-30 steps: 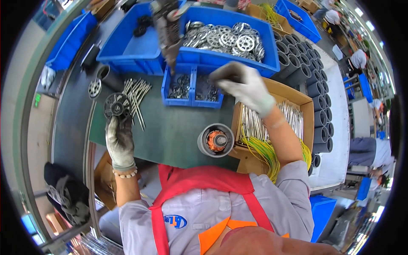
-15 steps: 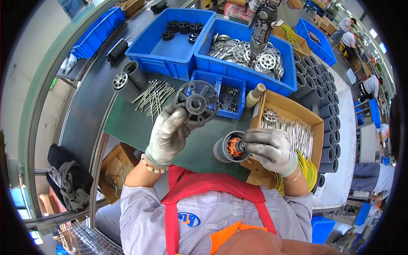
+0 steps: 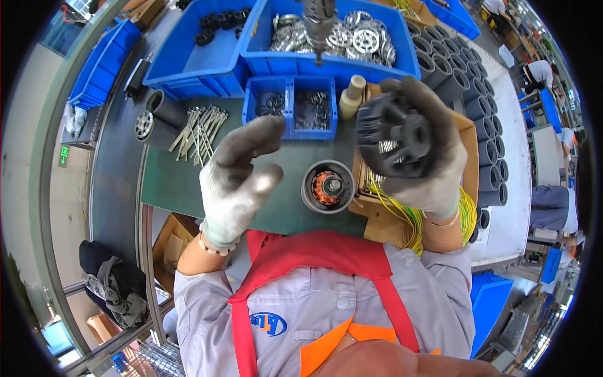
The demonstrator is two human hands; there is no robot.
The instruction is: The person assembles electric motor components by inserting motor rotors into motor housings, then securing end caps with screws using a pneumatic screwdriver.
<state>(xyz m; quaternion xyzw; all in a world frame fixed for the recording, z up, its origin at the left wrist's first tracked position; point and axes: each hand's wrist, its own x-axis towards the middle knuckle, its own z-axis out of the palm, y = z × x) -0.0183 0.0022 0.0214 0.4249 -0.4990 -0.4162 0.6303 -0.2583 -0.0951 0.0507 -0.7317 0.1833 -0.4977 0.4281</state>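
My right hand (image 3: 445,164), in a grey-and-white work glove, grips a round black motor end cap (image 3: 394,135) with ribs and a central hub. The cap is raised above the cardboard box at the right and slightly blurred. My left hand (image 3: 237,179), gloved too, hovers over the green mat, empty, thumb and fingers apart. Between the hands a grey cylindrical motor housing (image 3: 306,193) stands upright on the mat. Inside it sits a rotor (image 3: 328,186) with orange-copper windings, its shaft end pointing up.
Long bolts (image 3: 200,133) lie in a pile at the left, beside two grey tubes (image 3: 164,113). Small black parts fill a two-part blue bin (image 3: 314,134). Behind it are large blue crates (image 3: 264,66), with a power driver (image 3: 319,25) hanging above. Grey tubes (image 3: 449,85) stand at the right.
The end cap has passed from my left hand to my right, which has left the rotor shaft and risen. My left hand is now empty. The view has shifted.
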